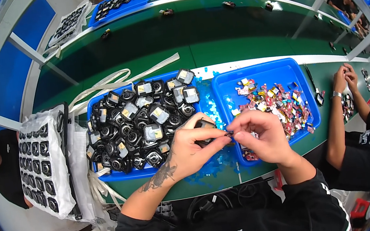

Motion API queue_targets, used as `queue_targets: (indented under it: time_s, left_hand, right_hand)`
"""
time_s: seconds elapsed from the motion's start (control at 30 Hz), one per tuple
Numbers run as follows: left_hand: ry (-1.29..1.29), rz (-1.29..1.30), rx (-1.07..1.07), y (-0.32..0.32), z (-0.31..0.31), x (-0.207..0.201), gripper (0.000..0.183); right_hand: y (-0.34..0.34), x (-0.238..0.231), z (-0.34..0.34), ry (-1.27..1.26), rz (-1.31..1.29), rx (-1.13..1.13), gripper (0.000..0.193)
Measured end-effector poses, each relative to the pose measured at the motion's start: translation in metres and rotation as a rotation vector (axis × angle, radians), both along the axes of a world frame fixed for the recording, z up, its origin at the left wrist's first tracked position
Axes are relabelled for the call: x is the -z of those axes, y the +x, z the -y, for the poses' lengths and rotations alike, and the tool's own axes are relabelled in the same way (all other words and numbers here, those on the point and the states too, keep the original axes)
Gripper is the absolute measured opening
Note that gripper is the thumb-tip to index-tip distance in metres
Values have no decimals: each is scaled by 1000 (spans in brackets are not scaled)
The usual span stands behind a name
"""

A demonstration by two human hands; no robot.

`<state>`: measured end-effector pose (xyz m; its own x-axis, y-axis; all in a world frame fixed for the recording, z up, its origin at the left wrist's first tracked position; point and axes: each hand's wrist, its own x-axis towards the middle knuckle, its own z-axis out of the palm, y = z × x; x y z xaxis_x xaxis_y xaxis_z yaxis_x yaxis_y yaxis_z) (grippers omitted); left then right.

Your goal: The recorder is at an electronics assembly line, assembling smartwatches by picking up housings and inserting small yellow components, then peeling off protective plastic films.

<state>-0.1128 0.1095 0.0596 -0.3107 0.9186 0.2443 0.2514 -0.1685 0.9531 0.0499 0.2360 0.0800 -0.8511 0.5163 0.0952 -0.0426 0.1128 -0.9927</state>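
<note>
My left hand [194, 148] is closed round a black smartwatch case [204, 124], mostly hidden by the fingers. Its thumb and index fingertips meet those of my right hand [262, 137], which is closed in a pinch. Whatever small part lies between the right fingertips is too small and covered to make out. To the left, a blue tray [125, 175] is heaped with black smartwatch cases [159, 114], some showing pale stickers. Under and beyond my right hand, a second blue tray [258, 68] holds many small red, yellow and silver electronic parts [286, 106].
Blue film scraps [208, 96] litter the green bench between the trays. White strips [159, 65] lie behind the left tray. Stacked white trays of watch cases [39, 162] stand far left. A co-worker's hands [346, 78] are at the right; a conveyor [230, 30] with small parts runs beyond.
</note>
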Motion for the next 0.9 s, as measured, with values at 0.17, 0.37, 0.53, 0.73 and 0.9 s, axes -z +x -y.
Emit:
queue_targets:
  time_s: [0.17,0.37,0.53,0.73,0.9]
  left_hand:
    - [-6,-105,1,0,1,-1,15]
    - [93,-280,-110,2,4,1,16]
    - [222,-401,-164,-1,2,1,20]
    - [119,-170,-97,0,3,2,14]
    - [54,-114,-88,1,4,1,13]
  right_hand:
    - [-2,-4,-7,16,15,-62,7]
    - [-6,-11,-19,-332,188,-314,14]
    - [-11,5,-11,-191,137,-257,13]
    - [-7,-2,-9,-138,78,-155,12]
    - [-5,-12,-9,-51,93,-135,10]
